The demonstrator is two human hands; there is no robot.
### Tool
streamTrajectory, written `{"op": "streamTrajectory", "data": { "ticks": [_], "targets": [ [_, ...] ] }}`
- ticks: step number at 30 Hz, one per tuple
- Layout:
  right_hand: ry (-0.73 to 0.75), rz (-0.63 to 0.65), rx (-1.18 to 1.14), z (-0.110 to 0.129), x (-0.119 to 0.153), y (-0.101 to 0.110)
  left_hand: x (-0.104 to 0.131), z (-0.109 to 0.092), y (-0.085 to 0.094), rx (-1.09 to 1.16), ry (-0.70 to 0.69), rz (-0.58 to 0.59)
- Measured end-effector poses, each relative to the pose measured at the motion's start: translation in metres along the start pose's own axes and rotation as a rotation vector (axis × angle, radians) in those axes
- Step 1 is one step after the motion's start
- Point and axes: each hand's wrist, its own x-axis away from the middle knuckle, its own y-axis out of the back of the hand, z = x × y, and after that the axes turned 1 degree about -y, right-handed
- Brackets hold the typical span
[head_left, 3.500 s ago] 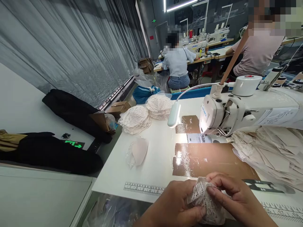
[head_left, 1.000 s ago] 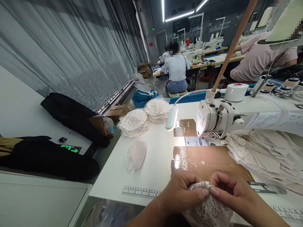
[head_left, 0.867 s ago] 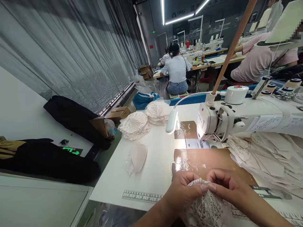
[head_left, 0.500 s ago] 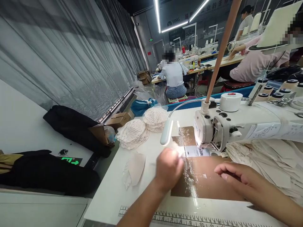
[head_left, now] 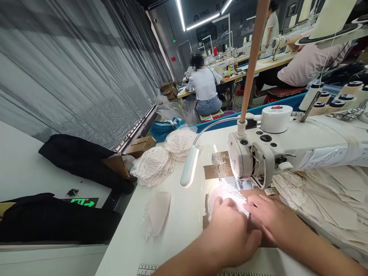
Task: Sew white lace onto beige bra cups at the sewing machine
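Hands close together at lower center of frame, both on the white lace piece (head_left: 225,191); left hand (head_left: 230,234) lies over its near part, fingers curled down; right hand (head_left: 267,214) has fingertips at its right edge; pinch or plain press, cannot tell, undersides hidden; looks like the two-sided hold keeps the soft fabric flat and square to the machine; piece lies just in front of the sewing machine (head_left: 287,142) head, partly over brown tape (head_left: 218,172), presumably there as a smooth surface or guide; lamp (head_left: 189,168) hangs left of the machine head, likely angled so light falls on the work; two lace stacks, front stack (head_left: 153,166) and rear stack (head_left: 181,142), sit left of center, probably kept aside yet reachable; single beige-and-lace piece (head_left: 158,214) lies apart, nearer, lower left of center; pile of beige and lace pieces (head_left: 330,191) at right, beside the machine, seemingly within right-side reach.
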Motion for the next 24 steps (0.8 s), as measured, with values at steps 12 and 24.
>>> {"op": "streamTrajectory", "data": {
  "ticks": [12, 24],
  "targets": [
    [0.034, -0.186, 0.370, -0.001, -0.007, -0.002, -0.018, 0.049, -0.035, 0.034, -0.155, -0.250],
    [-0.053, -0.234, 0.445, 0.001, -0.018, -0.001, -0.038, 0.076, -0.035, 0.009, -0.227, -0.253]
  ]
}}
